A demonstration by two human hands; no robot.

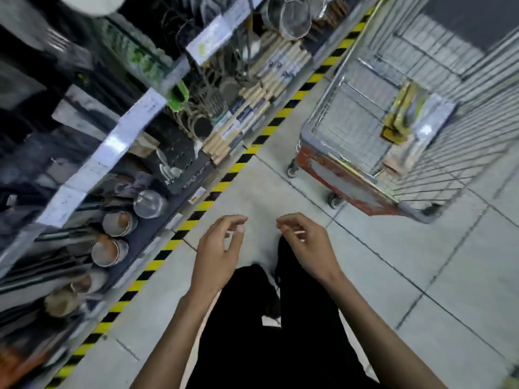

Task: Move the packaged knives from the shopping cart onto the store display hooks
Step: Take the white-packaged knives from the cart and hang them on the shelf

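A wire shopping cart [348,113] with a red bumper stands on the tiled floor at the right. Inside it lie packaged knives [404,116] in yellow and clear packs. My left hand [217,251] and my right hand [307,245] hover side by side over the floor in front of me, well short of the cart. Both have loosely curled fingers and hold nothing. The store display [174,113] runs along the left, with hanging utensils on hooks; the view of it is blurred.
Wooden-handled tools [252,110], wire strainers [295,18] and stacked bowls [112,242] fill the shelves at left. A yellow and black striped line [213,189] marks the shelf base. Open tiled floor lies between me and the cart. My dark trousers are below.
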